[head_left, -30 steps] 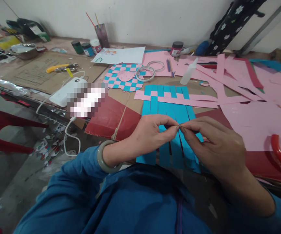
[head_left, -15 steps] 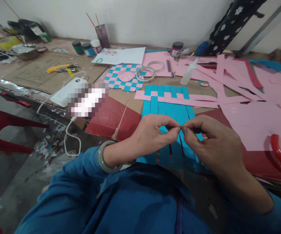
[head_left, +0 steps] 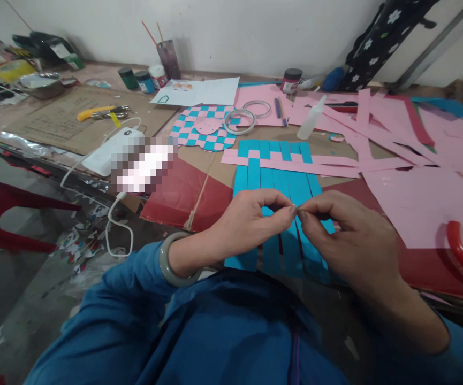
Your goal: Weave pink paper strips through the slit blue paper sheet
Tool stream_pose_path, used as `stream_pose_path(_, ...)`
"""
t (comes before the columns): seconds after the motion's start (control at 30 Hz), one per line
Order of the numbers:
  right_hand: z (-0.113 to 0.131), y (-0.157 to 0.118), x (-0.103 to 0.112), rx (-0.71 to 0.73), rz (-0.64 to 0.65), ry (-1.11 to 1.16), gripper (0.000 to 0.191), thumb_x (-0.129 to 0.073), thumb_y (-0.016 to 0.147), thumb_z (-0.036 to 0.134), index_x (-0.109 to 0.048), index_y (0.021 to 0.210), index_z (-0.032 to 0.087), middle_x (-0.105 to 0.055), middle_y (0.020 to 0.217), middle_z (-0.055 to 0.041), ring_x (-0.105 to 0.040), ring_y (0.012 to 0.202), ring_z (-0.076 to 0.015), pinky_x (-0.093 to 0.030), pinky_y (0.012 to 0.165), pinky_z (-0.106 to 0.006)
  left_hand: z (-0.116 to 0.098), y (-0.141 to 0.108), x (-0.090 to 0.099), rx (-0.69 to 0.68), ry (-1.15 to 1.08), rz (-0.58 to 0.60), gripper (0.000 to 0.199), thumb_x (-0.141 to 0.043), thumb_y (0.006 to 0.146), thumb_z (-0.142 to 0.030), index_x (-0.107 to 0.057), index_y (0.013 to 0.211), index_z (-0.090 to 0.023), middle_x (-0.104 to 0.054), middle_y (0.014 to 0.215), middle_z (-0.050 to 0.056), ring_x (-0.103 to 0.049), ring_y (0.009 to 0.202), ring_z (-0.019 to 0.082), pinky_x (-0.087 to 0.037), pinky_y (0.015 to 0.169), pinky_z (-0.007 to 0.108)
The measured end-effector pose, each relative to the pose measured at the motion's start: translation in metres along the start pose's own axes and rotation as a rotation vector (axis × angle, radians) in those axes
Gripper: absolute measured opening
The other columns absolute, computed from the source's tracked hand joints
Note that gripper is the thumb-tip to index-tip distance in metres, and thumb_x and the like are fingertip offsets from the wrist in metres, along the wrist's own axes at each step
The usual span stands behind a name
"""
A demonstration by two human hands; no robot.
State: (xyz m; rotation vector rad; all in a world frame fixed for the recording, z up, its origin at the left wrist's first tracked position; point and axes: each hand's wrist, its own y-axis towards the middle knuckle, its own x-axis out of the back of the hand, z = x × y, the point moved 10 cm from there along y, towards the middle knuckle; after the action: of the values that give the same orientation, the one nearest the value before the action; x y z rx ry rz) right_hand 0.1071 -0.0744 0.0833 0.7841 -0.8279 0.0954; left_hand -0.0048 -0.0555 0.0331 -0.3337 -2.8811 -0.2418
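Fingertips (head_left: 286, 216) shift only slightly as I watch remotely: left hand (head_left: 255, 219) and right hand (head_left: 351, 238) each press thumb to forefinger, on what I cannot tell, above blue strips (head_left: 268, 181) running twelve to six o'clock, left hand nearer their middle.

Head-worn view forward, down onto hands (head_left: 249, 219)

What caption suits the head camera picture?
Left hand and right hand pinch above blue paper strips woven with pink paper strips.
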Motion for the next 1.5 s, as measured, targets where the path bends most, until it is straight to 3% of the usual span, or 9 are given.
stream_pose_path(0.17,0.011,-0.003,0.0,0.098,-0.03,-0.129,0.016,-0.059,0.082,0.009,-0.057,0.075,0.023,-0.064,0.066,0.0024,-0.061,0.06,-0.012,-0.037,0.05,-0.027,-0.005,0.0,0.0,-0.07,0.023,-0.016,0.014,-0.057,0.081,-0.023,-0.065,0.073,-0.015,-0.066,0.069,-0.001,-0.058,0.068,0.009,-0.046,0.065,0.02)
stream_pose_path(0.47,0.014,-0.002,-0.002,0.093,-0.046,-0.154,0.02,-0.055,0.082,0.009,-0.052,0.071,0.025,-0.062,0.062,0.0023,-0.062,0.061,-0.0141,-0.038,0.051,-0.029,-0.006,0.002,0.001,-0.107,0.003,-0.057,0.012,-0.054,0.078,-0.019,-0.062,0.07,-0.015,-0.063,0.068,-0.001,-0.057,0.068,0.009,-0.046,0.065,0.02)
stream_pose_path(0.87,-0.014,0.004,-0.01,-0.228,0.067,0.219,0.013,-0.057,0.078,0.016,-0.058,0.068,0.023,-0.057,0.055,0.0044,-0.047,0.044,-0.0094,-0.035,0.04,-0.023,-0.005,0.002,0.0,-0.107,-0.078,-0.018,0.011,-0.057,0.077,-0.02,-0.062,0.068,-0.017,-0.061,0.065,-0.003,-0.055,0.065,0.008,-0.046,0.064,0.02)
stream_pose_path(1.07,-0.018,0.002,-0.011,-0.247,0.07,0.258,0.013,-0.059,0.081,0.018,-0.062,0.07,0.024,-0.065,0.059,0.0031,-0.059,0.051,-0.0118,-0.043,0.045,-0.023,-0.004,0.002,0.0,-0.099,-0.059,-0.026,0.012,-0.055,0.077,-0.02,-0.063,0.069,-0.017,-0.063,0.066,-0.002,-0.056,0.065,0.008,-0.047,0.063,0.02)
stream_pose_path(1.3,-0.015,0.0,-0.004,-0.189,0.037,0.101,0.011,-0.062,0.084,0.021,-0.07,0.077,0.025,-0.068,0.061,0.0025,-0.054,0.043,-0.0107,-0.035,0.04,-0.025,-0.018,-0.002,0.006,-0.219,0.084,-0.103,0.012,-0.054,0.077,-0.017,-0.063,0.068,-0.017,-0.066,0.068,-0.001,-0.059,0.067,0.009,-0.047,0.065,0.021)
stream_pose_path(1.5,-0.018,-0.001,-0.005,-0.214,0.047,0.144,0.011,-0.062,0.081,0.017,-0.069,0.076,0.025,-0.07,0.062,0.0037,-0.059,0.046,-0.0115,-0.04,0.041,-0.023,-0.033,-0.006,0.005,-0.361,0.215,-0.144,0.014,-0.054,0.076,-0.012,-0.062,0.066,-0.016,-0.066,0.067,0.0,-0.059,0.065,0.009,-0.046,0.064,0.02)
